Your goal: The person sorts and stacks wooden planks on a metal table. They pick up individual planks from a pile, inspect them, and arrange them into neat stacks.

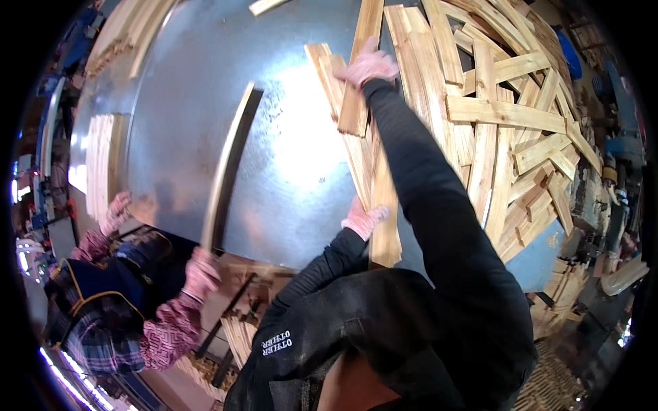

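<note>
My right hand (370, 65), in a pale pink glove, is closed over a long wooden board (353, 109) near the middle of the metal table. That board lies slanted across other slats. Closer to me, my left hand (365, 219), gloved alike, grips the near end of a narrow light slat (356, 161). Beside it another board (385, 240) points toward me, its near end at the table's front edge. Parts of the fingers on both hands are hidden by the boards and the gloves' angle.
A large heap of loose slats (507, 113) covers the right side of the metal table (185, 89). At the left, a co-worker's gloved hand (201, 274) holds a long slat (229, 157) slanted over the table. A stack of boards (103, 161) stands at the left edge.
</note>
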Demonstrator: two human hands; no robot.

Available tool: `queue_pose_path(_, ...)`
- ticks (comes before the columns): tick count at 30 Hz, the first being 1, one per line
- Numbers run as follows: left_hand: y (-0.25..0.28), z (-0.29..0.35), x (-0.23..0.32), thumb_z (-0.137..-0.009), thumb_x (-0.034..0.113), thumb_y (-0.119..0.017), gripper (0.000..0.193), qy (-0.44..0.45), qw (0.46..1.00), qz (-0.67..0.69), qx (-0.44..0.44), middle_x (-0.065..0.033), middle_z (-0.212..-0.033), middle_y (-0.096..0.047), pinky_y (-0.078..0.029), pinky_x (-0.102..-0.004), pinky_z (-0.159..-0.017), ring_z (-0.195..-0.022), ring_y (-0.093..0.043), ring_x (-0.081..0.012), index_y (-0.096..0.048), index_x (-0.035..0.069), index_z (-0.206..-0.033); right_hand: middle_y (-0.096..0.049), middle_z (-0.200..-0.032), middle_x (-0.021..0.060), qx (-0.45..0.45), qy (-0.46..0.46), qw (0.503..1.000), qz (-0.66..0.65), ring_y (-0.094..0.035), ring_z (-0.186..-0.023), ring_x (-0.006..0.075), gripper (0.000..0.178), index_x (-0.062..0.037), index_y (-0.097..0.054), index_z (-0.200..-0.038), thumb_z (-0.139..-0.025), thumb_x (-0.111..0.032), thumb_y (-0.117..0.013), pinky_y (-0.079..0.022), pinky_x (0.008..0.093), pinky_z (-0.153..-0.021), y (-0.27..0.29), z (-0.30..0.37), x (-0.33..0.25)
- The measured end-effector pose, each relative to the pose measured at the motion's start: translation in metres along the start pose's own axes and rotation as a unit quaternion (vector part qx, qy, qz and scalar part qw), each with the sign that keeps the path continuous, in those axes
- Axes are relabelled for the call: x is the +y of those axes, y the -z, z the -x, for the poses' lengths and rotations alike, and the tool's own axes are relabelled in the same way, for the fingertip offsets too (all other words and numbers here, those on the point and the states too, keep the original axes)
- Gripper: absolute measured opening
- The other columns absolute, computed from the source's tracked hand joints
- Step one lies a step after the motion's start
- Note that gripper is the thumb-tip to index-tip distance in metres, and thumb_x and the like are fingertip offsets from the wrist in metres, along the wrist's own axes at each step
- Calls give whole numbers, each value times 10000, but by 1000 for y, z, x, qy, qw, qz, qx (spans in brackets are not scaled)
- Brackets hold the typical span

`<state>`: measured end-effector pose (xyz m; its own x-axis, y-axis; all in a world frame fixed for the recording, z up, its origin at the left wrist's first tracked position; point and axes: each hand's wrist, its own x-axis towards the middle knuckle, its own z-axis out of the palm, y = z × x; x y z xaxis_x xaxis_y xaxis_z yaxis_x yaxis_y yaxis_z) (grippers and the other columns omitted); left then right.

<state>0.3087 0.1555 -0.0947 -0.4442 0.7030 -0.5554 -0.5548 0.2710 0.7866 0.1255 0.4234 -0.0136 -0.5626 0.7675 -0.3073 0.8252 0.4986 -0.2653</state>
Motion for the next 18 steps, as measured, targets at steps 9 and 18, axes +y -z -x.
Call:
queue_pose_path(9, 11, -9, -7, -751, 190, -782, 618, -12, 995, -102, 14, -115, -1050, -651, -520, -369, -827, -929, -624, -223, -480, 1, -1256, -678, -829, 171, -57, 50, 960, -268, -667, -699, 255, 719, 72, -514, -1130, -654, -352, -846, -547, 355, -641, 11, -35, 47)
queue_pose_path(18, 30, -44, 26, -787, 357, -778, 926, -94, 992, 77, 16, -174, -1283, -542, -461, -368, -966, -1146, -546, -245, -249, -26, -1443, -619, -1117, 152, 10, 124, 902, -414, -614, -907, 163, 656, 58, -487, -1285, -714, -150, -736, -516, 290, -708, 142, -17, 57)
